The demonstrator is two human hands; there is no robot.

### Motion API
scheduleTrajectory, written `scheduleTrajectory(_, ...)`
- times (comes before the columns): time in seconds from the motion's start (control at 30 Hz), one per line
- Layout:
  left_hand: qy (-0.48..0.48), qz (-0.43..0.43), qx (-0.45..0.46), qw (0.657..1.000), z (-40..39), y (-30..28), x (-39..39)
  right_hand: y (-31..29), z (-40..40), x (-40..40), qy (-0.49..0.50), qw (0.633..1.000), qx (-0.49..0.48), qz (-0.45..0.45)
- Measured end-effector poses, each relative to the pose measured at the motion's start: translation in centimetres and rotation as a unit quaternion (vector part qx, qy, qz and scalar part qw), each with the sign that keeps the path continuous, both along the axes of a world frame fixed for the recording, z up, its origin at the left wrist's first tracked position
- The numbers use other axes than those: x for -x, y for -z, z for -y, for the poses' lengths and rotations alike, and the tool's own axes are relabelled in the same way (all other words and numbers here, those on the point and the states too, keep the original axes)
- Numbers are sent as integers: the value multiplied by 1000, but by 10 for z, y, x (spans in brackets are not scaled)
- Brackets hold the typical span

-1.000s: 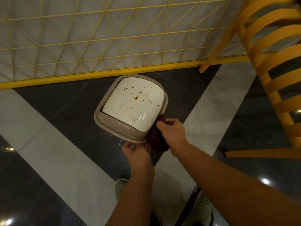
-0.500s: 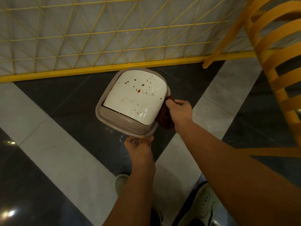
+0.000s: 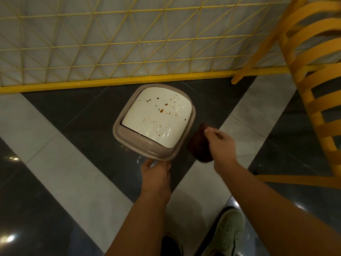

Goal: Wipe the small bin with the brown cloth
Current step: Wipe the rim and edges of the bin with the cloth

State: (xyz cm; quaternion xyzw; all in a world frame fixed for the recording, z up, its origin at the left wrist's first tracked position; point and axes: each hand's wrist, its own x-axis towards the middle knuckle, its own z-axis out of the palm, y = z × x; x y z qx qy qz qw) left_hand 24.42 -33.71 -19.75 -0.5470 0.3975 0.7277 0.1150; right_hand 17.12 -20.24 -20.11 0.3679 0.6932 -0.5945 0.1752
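Observation:
The small bin stands on the floor, seen from above: a taupe rim around a white swing lid spotted with brown stains. My left hand pinches the near edge of the rim. My right hand holds the brown cloth, which hangs just off the bin's right side, slightly apart from the rim.
A yellow wire-grid fence with a yellow base bar runs behind the bin. A yellow slatted chair stands at the right. The floor is dark and pale tiles. My shoe is at the bottom.
My right hand with the cloth slid along the bin's right side, then came away from the rim to the right. The left hand kept its hold on the near rim.

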Motion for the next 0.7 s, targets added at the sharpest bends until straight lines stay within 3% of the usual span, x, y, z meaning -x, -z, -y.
scheduleTrajectory(0.07, 9, -2, 3, 1000, 0, 0, 0, -6, -2, 24, -6, 999, -9, -51)
scheduleTrajectory(0.17, -25, -4, 26, 999, 4, 2, 2, -5, 9, 51, -99, 982, -97, -125)
scheduleTrajectory(0.37, 0, -28, 41, 999, 5, 7, 8, 16, 17, 44, -223, 940, -214, -143)
scheduleTrajectory(0.57, 36, -47, 51, 997, 5, 10, 8, 14, 9, 12, -360, 880, -244, -190)
scheduleTrajectory(0.7, 51, -36, 54, 997, 6, 10, 8, 10, 6, 57, -329, 872, -303, -198)
